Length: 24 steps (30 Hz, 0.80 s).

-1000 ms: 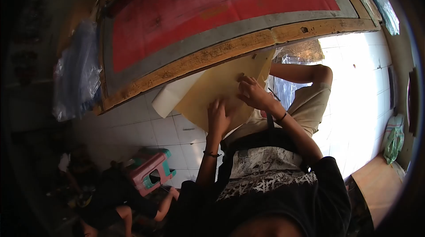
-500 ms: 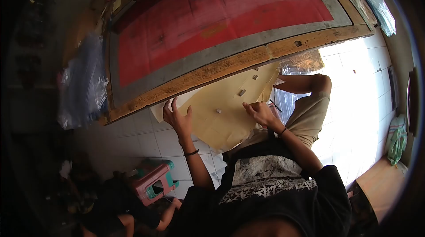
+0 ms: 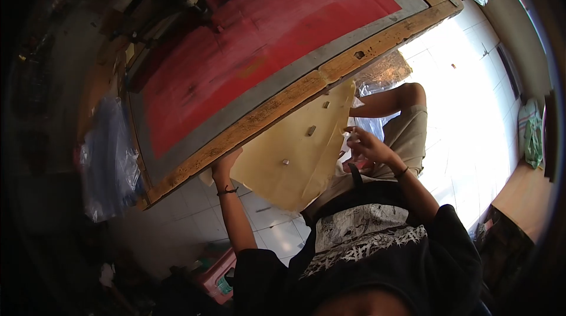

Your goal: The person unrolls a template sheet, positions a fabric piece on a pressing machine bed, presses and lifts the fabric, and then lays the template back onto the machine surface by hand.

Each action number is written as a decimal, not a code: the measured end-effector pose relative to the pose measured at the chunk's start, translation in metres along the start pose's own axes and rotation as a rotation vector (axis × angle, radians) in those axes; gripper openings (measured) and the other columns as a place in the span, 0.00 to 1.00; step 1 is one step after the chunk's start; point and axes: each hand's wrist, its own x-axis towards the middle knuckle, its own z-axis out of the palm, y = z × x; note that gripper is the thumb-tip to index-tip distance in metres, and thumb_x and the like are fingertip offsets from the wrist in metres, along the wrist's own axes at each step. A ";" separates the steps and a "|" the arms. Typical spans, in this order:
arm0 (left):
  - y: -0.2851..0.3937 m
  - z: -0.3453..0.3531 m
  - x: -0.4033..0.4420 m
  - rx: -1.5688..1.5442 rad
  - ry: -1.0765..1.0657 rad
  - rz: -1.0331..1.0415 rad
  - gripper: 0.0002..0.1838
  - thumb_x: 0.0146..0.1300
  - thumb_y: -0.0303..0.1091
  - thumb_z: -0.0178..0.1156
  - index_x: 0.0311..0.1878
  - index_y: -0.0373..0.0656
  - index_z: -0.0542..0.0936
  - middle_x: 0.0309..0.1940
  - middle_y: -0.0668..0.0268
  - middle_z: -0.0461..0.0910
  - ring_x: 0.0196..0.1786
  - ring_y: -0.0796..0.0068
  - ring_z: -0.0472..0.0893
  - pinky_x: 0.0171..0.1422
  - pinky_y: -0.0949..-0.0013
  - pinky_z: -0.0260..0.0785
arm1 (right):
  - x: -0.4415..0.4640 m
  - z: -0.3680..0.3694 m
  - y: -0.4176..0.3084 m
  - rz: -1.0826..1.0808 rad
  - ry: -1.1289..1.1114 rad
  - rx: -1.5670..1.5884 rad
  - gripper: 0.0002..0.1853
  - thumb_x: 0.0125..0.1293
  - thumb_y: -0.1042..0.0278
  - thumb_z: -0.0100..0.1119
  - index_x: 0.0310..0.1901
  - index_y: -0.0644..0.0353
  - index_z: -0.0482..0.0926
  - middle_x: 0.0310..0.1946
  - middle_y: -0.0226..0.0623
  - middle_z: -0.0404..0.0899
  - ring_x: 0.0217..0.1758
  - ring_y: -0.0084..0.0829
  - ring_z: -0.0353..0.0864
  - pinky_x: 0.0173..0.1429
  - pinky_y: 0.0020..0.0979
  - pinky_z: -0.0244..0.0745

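Observation:
The yellowish sheet (image 3: pixel 283 162) lies across my lap, partly under the wooden frame (image 3: pixel 265 106). Several small grey pieces rest on it, one of them (image 3: pixel 311 131) near its middle. My left hand (image 3: pixel 225 164) reaches beneath the frame's front edge at the sheet's left side; its fingers are hidden. At the sheet's right edge is my right hand (image 3: pixel 368 146), its fingers bent; whether something small is between them is unclear. Above both hands, the frame holds a grey mesh with a large red area (image 3: pixel 277 38).
Clear plastic bags (image 3: pixel 109 159) hang at the left. A pink and green stool (image 3: pixel 219 277) stands on the tiled floor (image 3: pixel 203 221) at the lower left. At the right are a green bag (image 3: pixel 532 136) and a brown board (image 3: pixel 525 198).
My left hand has gone under the frame's edge, hiding its fingers. My right hand has moved off the sheet to its right edge. The view has turned, tilting the frame more steeply.

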 end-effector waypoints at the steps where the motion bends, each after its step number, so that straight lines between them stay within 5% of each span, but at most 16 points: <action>1: 0.007 -0.009 -0.007 0.007 0.005 0.017 0.29 0.56 0.48 0.69 0.56 0.40 0.77 0.49 0.57 0.83 0.53 0.53 0.81 0.57 0.55 0.74 | -0.014 -0.017 -0.007 0.032 0.155 -0.036 0.24 0.77 0.65 0.51 0.68 0.66 0.61 0.32 0.33 0.76 0.30 0.22 0.79 0.36 0.24 0.76; 6: 0.023 -0.018 -0.035 0.180 0.013 0.009 0.34 0.52 0.45 0.70 0.64 0.50 0.74 0.54 0.55 0.82 0.56 0.51 0.80 0.60 0.49 0.73 | -0.103 -0.102 -0.004 0.098 0.863 -0.089 0.27 0.80 0.49 0.41 0.61 0.67 0.74 0.21 0.26 0.70 0.14 0.19 0.67 0.22 0.25 0.68; 10: 0.039 -0.020 -0.062 0.271 0.119 0.052 0.38 0.50 0.39 0.72 0.67 0.57 0.71 0.52 0.60 0.82 0.53 0.56 0.82 0.57 0.50 0.75 | -0.188 -0.186 0.086 0.229 1.191 -0.229 0.32 0.75 0.38 0.46 0.51 0.64 0.83 0.16 0.22 0.59 0.16 0.14 0.57 0.21 0.24 0.62; 12: 0.056 -0.030 -0.076 0.278 0.154 0.087 0.40 0.49 0.38 0.73 0.68 0.59 0.70 0.51 0.62 0.82 0.52 0.59 0.83 0.55 0.52 0.76 | -0.219 -0.195 0.127 0.406 1.324 -0.321 0.29 0.74 0.40 0.51 0.57 0.61 0.80 0.17 0.20 0.58 0.18 0.16 0.59 0.23 0.26 0.64; 15: 0.072 -0.040 -0.093 0.272 0.177 0.136 0.41 0.48 0.37 0.74 0.69 0.60 0.70 0.50 0.63 0.82 0.51 0.61 0.83 0.55 0.55 0.77 | -0.276 -0.208 0.221 0.555 1.496 -0.212 0.29 0.72 0.53 0.58 0.70 0.54 0.65 0.30 0.31 0.73 0.31 0.23 0.73 0.33 0.30 0.77; 18: 0.081 -0.042 -0.105 0.278 0.215 0.150 0.41 0.48 0.37 0.74 0.69 0.61 0.70 0.50 0.64 0.82 0.50 0.63 0.83 0.54 0.56 0.77 | -0.323 -0.196 0.278 0.729 1.453 -0.124 0.37 0.70 0.64 0.61 0.76 0.44 0.53 0.51 0.43 0.76 0.45 0.34 0.79 0.45 0.40 0.84; 20: 0.086 -0.049 -0.111 0.298 0.241 0.140 0.41 0.49 0.37 0.75 0.69 0.62 0.70 0.49 0.66 0.82 0.50 0.65 0.83 0.54 0.58 0.78 | -0.337 -0.177 0.291 0.812 1.405 -0.077 0.45 0.67 0.73 0.61 0.77 0.33 0.44 0.50 0.44 0.78 0.43 0.33 0.81 0.43 0.42 0.85; 24: 0.092 -0.056 -0.116 0.268 0.299 0.128 0.40 0.48 0.36 0.73 0.68 0.62 0.72 0.46 0.66 0.82 0.49 0.64 0.83 0.52 0.58 0.78 | -0.327 -0.159 0.261 0.807 1.509 0.078 0.39 0.69 0.73 0.55 0.76 0.50 0.48 0.48 0.50 0.82 0.44 0.37 0.85 0.40 0.38 0.86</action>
